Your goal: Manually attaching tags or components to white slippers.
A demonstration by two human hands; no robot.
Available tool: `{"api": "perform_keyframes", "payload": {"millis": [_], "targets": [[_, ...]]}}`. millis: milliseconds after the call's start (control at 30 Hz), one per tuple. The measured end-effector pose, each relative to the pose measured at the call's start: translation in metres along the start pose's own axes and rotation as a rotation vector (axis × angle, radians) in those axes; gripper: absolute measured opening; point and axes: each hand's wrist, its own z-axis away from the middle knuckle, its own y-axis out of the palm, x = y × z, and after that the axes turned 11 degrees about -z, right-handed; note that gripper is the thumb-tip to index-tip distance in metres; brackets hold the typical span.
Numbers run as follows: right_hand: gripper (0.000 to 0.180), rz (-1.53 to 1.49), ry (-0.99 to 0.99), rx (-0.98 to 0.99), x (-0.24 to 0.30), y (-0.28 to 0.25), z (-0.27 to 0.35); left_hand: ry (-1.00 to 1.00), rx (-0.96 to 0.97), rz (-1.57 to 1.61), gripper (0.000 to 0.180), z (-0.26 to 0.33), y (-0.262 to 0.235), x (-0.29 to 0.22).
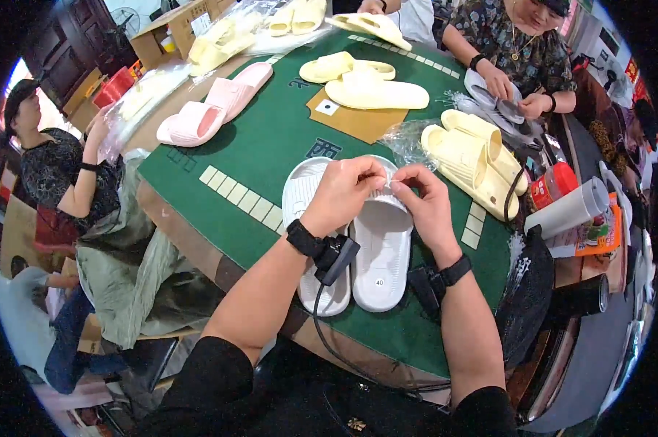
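A pair of white slide sandals [376, 251] lies side by side on the green table mat [263, 146] in front of me. My left hand [343, 191] and my right hand [425, 200] meet over the strap of the right sandal, fingertips pinching a small pale piece [389, 183] between them. What that piece is cannot be made out. Each wrist wears a black band with a small black device, and a cable runs down from the left one.
Yellow slide sandals [376, 91] and another yellow pair in clear plastic [474, 156] lie further back; a pink pair [212, 105] sits at the left. One person sits across the table at the right, another at the left. A red-lidded jar [551, 186] and a white roll [569, 210] stand right.
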Motion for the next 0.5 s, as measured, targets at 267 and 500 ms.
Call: {"api": "perform_keyframes", "payload": {"millis": [267,500], "targets": [[0.010,-0.002,-0.017,-0.036,-0.0020,-0.0019,-0.0003,-0.006,-0.011,0.033,0.006,0.0001,0.0010,-0.0006],[0.010,-0.011,-0.021,-0.007,-0.0016,-0.0024,0.0000,-0.012,-0.007,-0.020,0.006,0.0010,0.0002,-0.0026]]}}
